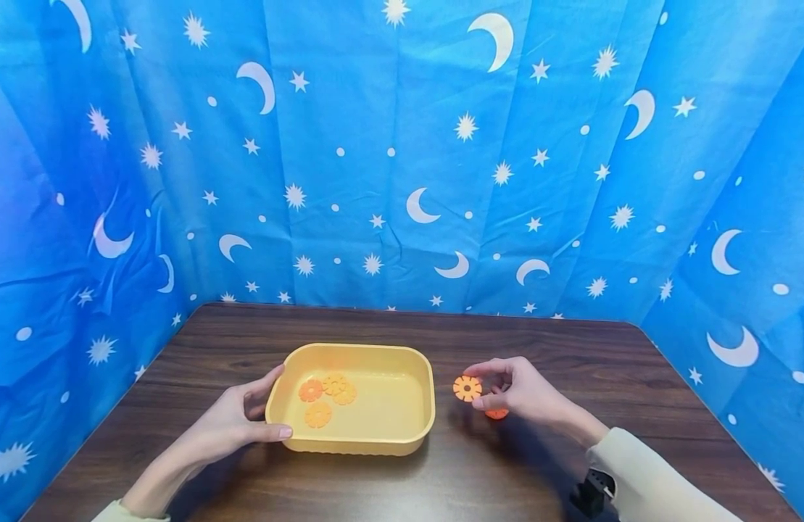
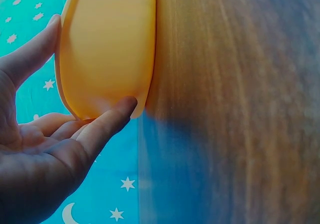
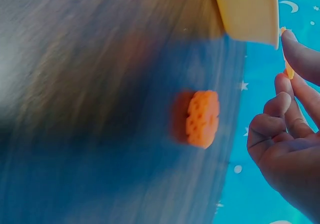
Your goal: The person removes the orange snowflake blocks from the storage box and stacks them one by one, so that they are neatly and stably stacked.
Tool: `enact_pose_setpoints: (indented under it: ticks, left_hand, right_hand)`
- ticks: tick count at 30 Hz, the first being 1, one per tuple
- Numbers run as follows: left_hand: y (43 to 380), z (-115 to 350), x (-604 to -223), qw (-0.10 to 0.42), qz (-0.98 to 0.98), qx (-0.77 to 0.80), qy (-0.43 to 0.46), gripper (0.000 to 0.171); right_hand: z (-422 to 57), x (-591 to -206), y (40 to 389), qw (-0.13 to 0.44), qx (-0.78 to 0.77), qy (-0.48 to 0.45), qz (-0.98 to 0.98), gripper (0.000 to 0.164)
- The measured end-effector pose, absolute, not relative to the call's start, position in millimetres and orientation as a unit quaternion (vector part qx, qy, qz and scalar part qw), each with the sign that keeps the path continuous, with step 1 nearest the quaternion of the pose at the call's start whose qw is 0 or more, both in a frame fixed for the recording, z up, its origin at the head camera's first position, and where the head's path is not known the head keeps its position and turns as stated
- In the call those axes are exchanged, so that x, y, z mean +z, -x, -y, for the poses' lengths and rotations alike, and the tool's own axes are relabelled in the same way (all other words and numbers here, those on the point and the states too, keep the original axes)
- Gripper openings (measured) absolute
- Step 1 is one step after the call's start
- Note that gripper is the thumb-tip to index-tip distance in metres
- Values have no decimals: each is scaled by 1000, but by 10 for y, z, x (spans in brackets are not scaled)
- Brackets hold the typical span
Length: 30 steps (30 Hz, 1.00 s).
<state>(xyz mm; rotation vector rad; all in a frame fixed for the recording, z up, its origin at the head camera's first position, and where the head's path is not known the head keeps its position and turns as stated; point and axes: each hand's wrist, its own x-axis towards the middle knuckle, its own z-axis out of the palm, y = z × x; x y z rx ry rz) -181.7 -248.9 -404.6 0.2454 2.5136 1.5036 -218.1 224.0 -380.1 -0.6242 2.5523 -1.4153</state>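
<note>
A yellow plastic basin (image 1: 375, 406) stands on the table, and my left hand (image 1: 215, 424) holds its left end, thumb at the near corner and fingers at the far one. Inside, toward the left, lie several notched orange and yellow plastic discs (image 1: 318, 415), two of them overlapping. Right of the basin, my right hand (image 1: 528, 391) pinches one light-orange notched disc (image 1: 459, 389) between thumb and fingertips, its flat face turned toward the head camera. Below that hand, a short stack of darker orange discs (image 3: 204, 119) sits on the table, mostly hidden by the hand in the head view.
The dark wood-grain table (image 1: 375, 489) has rounded far corners. Blue cloth (image 1: 402, 145) with white moons and stars hangs behind it and along both sides. A black band with a device (image 1: 594, 493) is on the right sleeve.
</note>
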Motion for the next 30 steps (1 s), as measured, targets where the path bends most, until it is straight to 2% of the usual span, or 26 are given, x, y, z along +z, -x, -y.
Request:
enact_pose_setpoints:
  ticks: [30]
  left_hand:
    - [1794,2488,-4016,99,-843,520,-93,107]
  right_hand:
    - [-2749,-4160,2156,64,-463,168,-868,44]
